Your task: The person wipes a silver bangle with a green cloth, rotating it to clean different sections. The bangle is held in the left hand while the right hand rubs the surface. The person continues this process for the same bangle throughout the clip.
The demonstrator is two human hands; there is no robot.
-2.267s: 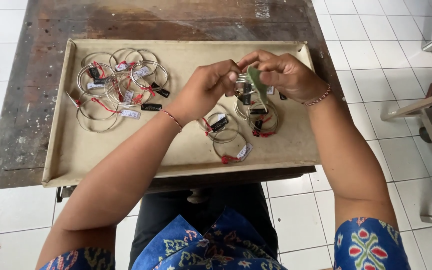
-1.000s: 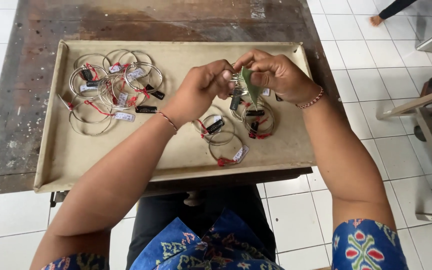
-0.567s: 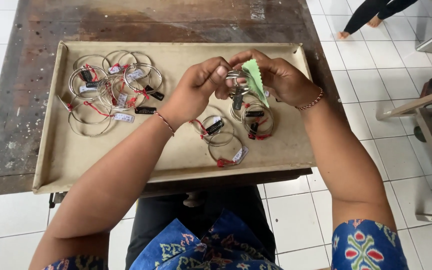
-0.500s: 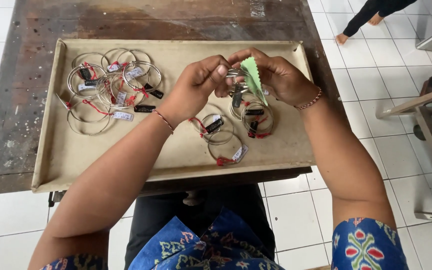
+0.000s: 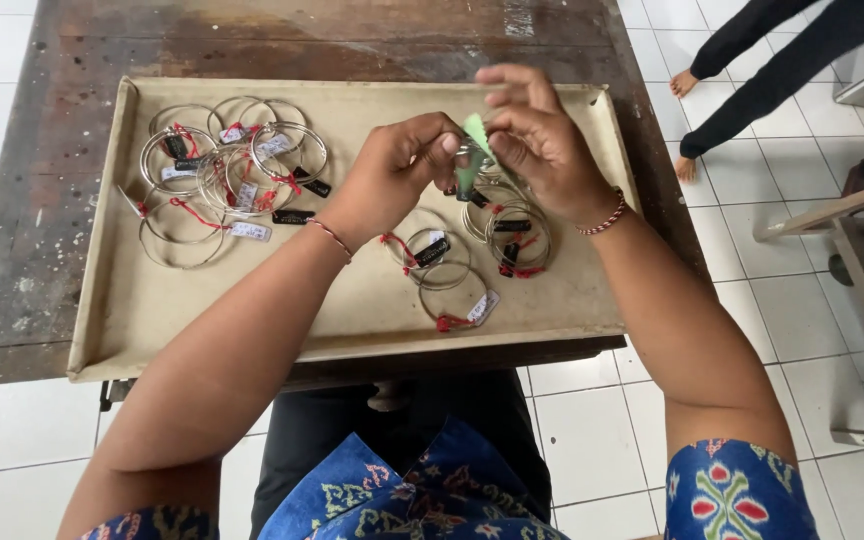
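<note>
— While both hands are meeting over the tray (image 5: pixel 102 300), what are they pinching?

— The left hand (image 5: pixel 397 170) is closing its fingertips on a small green slip (image 5: pixel 472 150), and the right hand (image 5: pixel 542 140) is pinching it from the other side, its upper fingers lifting loose. A silver bangle (image 5: pixel 482 175) is hanging at the same spot, though who is gripping it I cannot tell.

— Which way is the slip pointing?

— Its long axis is running nearly up and down in the head view, leaning a little, the upper tip pointing toward the far rim of the tray.

— And where is all this sitting?

— It is hovering above the right group of bangles (image 5: pixel 517 235); a bigger heap of tagged bangles (image 5: pixel 227 175) is lying well apart at the left. The tray is resting on the worn wooden counter (image 5: pixel 12 200). Another person's legs (image 5: pixel 752 70) are standing on the tiled floor (image 5: pixel 752 300) at upper right.
</note>
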